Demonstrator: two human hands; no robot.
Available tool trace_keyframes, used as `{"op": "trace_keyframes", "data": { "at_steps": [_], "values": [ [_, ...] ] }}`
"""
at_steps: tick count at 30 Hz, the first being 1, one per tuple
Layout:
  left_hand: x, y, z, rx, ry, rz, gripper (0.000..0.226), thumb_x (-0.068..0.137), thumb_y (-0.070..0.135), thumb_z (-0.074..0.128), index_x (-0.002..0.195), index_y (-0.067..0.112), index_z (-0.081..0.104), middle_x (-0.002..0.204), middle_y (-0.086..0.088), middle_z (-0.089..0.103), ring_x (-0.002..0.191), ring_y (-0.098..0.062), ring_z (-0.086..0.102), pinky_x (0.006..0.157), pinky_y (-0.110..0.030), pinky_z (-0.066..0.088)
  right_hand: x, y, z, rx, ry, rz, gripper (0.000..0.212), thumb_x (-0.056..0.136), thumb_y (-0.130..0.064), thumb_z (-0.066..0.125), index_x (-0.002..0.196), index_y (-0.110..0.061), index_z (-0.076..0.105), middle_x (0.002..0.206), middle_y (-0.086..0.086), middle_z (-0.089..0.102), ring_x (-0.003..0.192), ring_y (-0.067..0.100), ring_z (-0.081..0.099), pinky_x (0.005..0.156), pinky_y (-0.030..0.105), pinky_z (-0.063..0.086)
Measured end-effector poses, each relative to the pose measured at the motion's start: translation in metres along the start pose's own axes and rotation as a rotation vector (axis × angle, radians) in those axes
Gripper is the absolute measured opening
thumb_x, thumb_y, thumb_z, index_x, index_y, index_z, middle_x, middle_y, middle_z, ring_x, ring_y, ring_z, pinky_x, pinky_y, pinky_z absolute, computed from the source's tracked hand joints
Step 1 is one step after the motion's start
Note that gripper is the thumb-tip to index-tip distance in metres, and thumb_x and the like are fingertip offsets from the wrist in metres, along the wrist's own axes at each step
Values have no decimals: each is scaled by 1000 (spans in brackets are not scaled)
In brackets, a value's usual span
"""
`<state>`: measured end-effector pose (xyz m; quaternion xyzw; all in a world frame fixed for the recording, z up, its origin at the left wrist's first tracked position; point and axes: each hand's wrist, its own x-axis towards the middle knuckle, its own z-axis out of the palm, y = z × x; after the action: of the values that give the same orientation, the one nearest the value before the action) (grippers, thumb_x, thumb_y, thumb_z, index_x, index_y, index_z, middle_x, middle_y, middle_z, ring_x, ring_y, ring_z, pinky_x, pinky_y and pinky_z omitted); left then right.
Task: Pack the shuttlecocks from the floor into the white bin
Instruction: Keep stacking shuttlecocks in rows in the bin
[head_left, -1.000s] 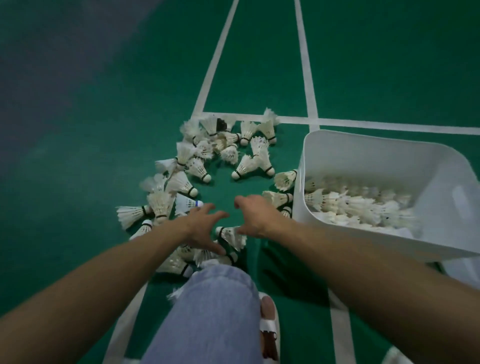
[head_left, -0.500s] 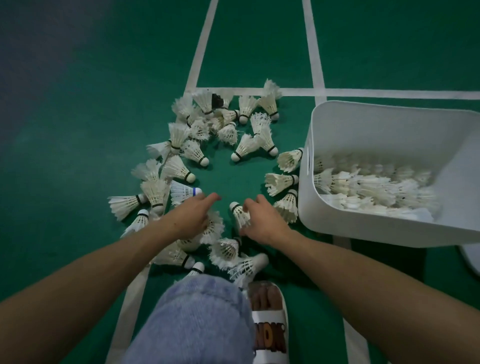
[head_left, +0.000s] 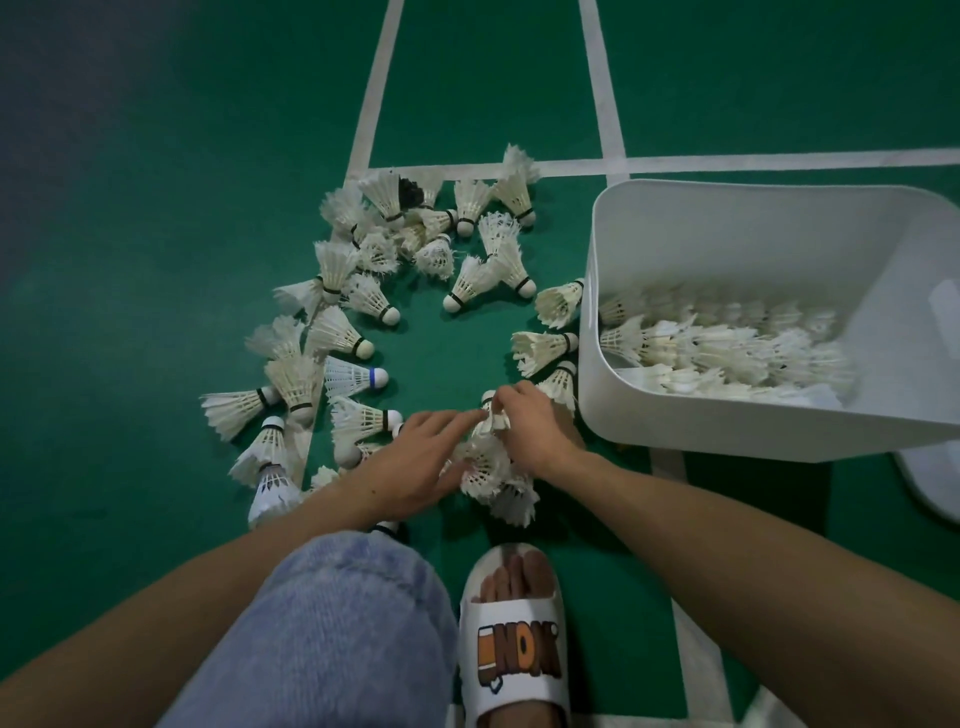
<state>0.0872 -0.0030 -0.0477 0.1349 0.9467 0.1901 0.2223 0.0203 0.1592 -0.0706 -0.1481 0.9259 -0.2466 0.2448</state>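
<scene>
Several white feather shuttlecocks (head_left: 363, 299) lie in a loose ring on the green floor. The white bin (head_left: 727, 421) stands at the right, tilted toward me, with rows of shuttlecocks inside. My right hand (head_left: 530, 426) pinches one shuttlecock (head_left: 491, 415) just left of the bin's near corner. My left hand (head_left: 415, 457) lies beside it, fingers straight, fingertips touching that shuttlecock and a small cluster of shuttlecocks (head_left: 488, 467) under both hands.
White court lines (head_left: 371, 109) cross the green floor behind the pile. My knee in light blue fabric (head_left: 332, 634) and my foot in a white slipper (head_left: 514, 644) are close in front. A white object (head_left: 935, 478) peeks out under the bin at the right edge.
Both hands moved together over the nearest cluster. My right hand closed its fingers on a shuttlecock, and my left hand reached right until its fingertips met it.
</scene>
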Motion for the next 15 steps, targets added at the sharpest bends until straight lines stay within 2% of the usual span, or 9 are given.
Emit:
{"op": "trace_keyframes", "data": {
  "at_steps": [2,3,4,5,7,9,10,12,15],
  "values": [
    [1,-1,-2,-14,38,42,57,93,25,41,147,34,26,144,-5,35,129,-24,32,108,-35,27,0,4,-2,3,8,1,25,89,-4,58,113,-9,54,117,11,50,104,30,52,85,29,40],
    [2,-1,-3,0,22,51,63,91,6,44,145,37,31,146,-5,32,131,-24,31,108,-35,28,0,6,-3,-13,21,8,22,89,-9,59,110,-15,54,112,5,50,97,28,54,82,32,44],
    [2,-1,-4,39,-25,61,66,89,-3,44,142,36,38,149,-4,29,133,-24,29,110,-36,28,-1,8,-3,-28,39,42,18,89,-15,59,105,-19,53,105,-1,50,91,25,54,77,34,46],
    [2,0,-7,87,-89,78,59,89,-3,44,137,31,47,150,-4,28,136,-24,26,112,-37,27,0,9,-4,-14,59,64,15,89,-17,56,102,-22,52,99,-5,48,86,23,53,72,35,46],
    [2,4,-9,105,-118,133,40,90,20,40,125,20,60,144,-6,39,134,-24,30,112,-37,25,1,10,-3,-7,93,66,15,88,-16,53,100,-24,52,97,-7,48,85,21,52,72,35,47],
    [2,10,-9,23,-79,93,60,84,43,23,127,17,55,129,-6,50,124,-21,39,109,-32,25,2,11,-4,2,109,66,12,91,-23,47,100,-27,53,98,-7,51,85,19,54,75,37,49],
    [3,12,-7,6,-73,43,66,82,52,20,130,19,51,127,-5,51,124,-20,39,107,-30,25,2,12,-6,-3,117,62,14,92,-27,42,100,-28,54,96,-9,52,85,18,54,75,37,49],
    [7,13,3,63,-100,3,72,78,69,32,135,26,43,137,-3,44,132,-22,30,110,-36,25,0,13,-8,-34,138,30,18,93,-26,38,101,-28,54,94,-12,50,87,18,54,74,35,47],
    [8,18,15,145,-129,-17,78,75,64,61,139,32,31,147,1,27,140,-25,14,113,-48,27,-3,11,-13,6,146,18,20,96,-23,37,105,-25,55,100,-9,52,91,18,54,75,33,45]
  ]
}}
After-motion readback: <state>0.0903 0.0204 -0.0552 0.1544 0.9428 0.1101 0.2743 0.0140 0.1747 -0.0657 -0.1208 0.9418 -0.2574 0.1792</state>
